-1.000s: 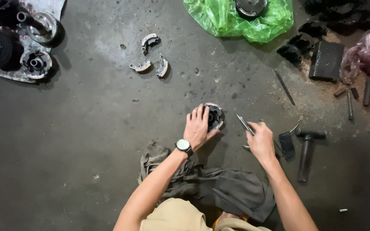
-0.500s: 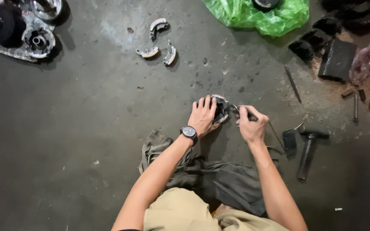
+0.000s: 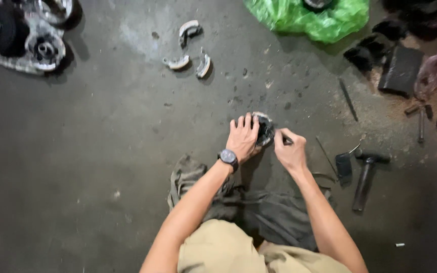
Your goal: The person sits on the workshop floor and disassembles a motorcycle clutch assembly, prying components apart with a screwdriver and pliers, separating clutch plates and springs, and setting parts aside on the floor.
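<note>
Left hand (image 3: 244, 137) clamped over round dark metal part (image 3: 265, 129) on concrete floor (image 3: 102, 151), apparently steadying it; right hand (image 3: 289, 150), just beside, closed around thin tool (image 3: 285, 138) poking its edge.

The person's arms are bare from above the elbow down to the fingers, with no sleeves in sight. The left hand (image 3: 243, 137) has a dark watch (image 3: 228, 157) just behind it: a round black case on a black strap, sitting snug around the wrist. The right hand (image 3: 290, 150) has no glove, ring or band that shows. Below the watch, toward the bottom edge, khaki trousers (image 3: 218, 253) cover the raised knees, the cloth plain and lightly creased. No shoes or upper garment can be made out.
</note>
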